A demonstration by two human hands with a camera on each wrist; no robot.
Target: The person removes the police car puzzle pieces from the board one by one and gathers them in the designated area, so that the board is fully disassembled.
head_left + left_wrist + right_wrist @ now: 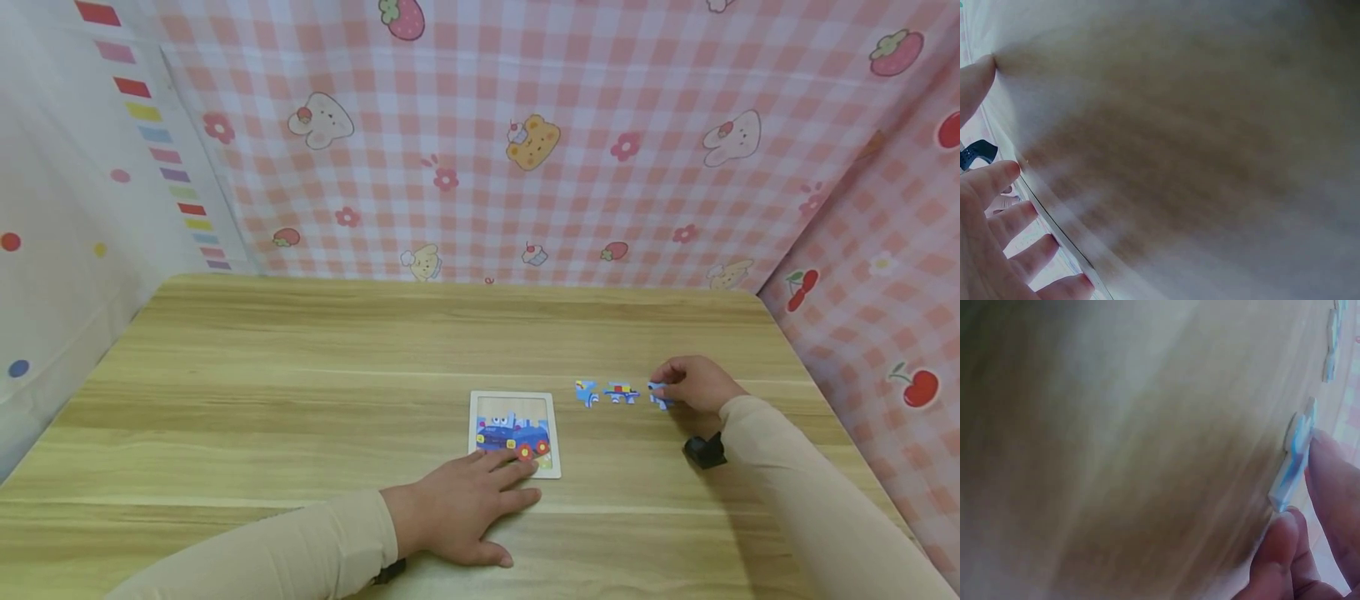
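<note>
A square jigsaw puzzle board (556, 437) with a pale rim lies on the table, partly filled with a blue cartoon vehicle with red wheels. My left hand (465, 508) rests palm down, fingers spread, over the board's lower edge; the left wrist view shows its fingertips along the board's side. To the right, my right hand (697, 385) pinches a blue puzzle piece (1295, 459) between thumb and finger at table level. Left of it lie a puzzle piece with red and yellow parts (621, 392) and a light blue puzzle piece (585, 392), in a row.
The wood-grain table (300, 400) stretches out around the board. A pink checked curtain (480, 208) hangs along its back and another on the right; a white dotted sheet (67, 250) hangs on the left. A black wrist device (705, 451) sits under the right wrist.
</note>
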